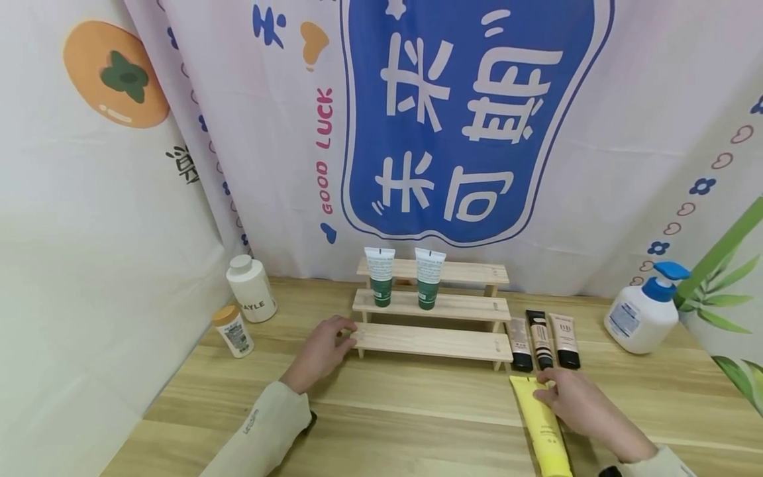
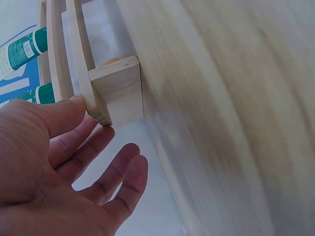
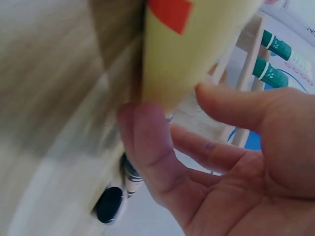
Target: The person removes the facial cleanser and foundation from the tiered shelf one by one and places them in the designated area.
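Observation:
My left hand point(image 1: 322, 351) is at the left end of the lowest step of a three-tier wooden display rack point(image 1: 432, 341). The left wrist view shows thumb and forefingers pinching that board end point(image 2: 101, 110), the other fingers loosely bent. Two green-and-white tubes point(image 1: 380, 278) point(image 1: 429, 279) stand upright on the middle step. My right hand point(image 1: 575, 401) pinches the flat far end of a yellow squeeze tube point(image 1: 544, 430), lying on the table to the right of the rack. In the right wrist view, the thumb meets the yellow tube point(image 3: 192, 59) on one side, fingertips on the other.
Three small cosmetic tubes point(image 1: 520, 344) point(image 1: 541, 339) point(image 1: 564, 341) lie beside the rack's right end. A white pump bottle point(image 1: 640, 318) with a blue head stands farther right. On the left stand a white bottle point(image 1: 253, 291) and an orange-capped bottle point(image 1: 234, 334). Printed cloth point(image 1: 286, 199) hangs behind.

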`<state>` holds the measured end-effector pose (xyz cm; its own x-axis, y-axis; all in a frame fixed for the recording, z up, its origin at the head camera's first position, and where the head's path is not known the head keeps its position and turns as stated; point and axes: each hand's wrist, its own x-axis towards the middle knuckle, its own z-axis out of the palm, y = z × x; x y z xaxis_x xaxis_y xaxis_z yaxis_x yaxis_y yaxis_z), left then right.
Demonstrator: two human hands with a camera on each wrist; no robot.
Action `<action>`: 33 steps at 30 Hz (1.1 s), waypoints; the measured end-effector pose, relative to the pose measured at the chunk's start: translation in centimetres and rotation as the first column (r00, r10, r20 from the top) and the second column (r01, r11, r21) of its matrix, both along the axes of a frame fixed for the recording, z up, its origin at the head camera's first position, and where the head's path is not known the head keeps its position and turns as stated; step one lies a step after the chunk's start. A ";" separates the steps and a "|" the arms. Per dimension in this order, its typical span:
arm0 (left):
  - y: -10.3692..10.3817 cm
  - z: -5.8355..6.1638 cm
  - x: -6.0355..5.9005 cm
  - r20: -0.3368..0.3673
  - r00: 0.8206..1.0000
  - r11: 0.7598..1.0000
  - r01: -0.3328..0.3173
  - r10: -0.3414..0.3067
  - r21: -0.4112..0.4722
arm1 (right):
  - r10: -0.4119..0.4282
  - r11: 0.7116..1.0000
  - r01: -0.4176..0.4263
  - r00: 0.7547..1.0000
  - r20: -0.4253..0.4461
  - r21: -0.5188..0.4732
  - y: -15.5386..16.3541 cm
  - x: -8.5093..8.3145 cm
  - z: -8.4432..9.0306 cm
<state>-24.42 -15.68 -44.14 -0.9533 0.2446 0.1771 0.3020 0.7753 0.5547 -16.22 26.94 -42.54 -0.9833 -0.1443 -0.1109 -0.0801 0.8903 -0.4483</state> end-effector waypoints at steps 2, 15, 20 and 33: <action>0.0 0.0 0.0 0.002 1.000 1.000 0.003 -0.003 -0.003 | -0.002 1.000 0.002 1.000 0.016 -0.001 0.0 0.1 0.3; -0.2 0.0 0.3 0.010 1.000 1.000 0.000 0.000 0.009 | 0.093 0.992 -0.114 0.951 -0.296 -0.055 -2.6 -1.3 4.7; -0.3 0.0 0.3 0.009 1.000 1.000 0.001 -0.001 0.010 | 0.151 0.973 -0.217 0.856 -0.494 -0.079 -4.5 -2.9 6.1; -0.1 0.2 0.1 -0.006 1.000 1.000 0.011 -0.011 -0.003 | 0.152 0.919 -0.362 0.686 -0.711 -0.153 -9.8 -7.9 7.5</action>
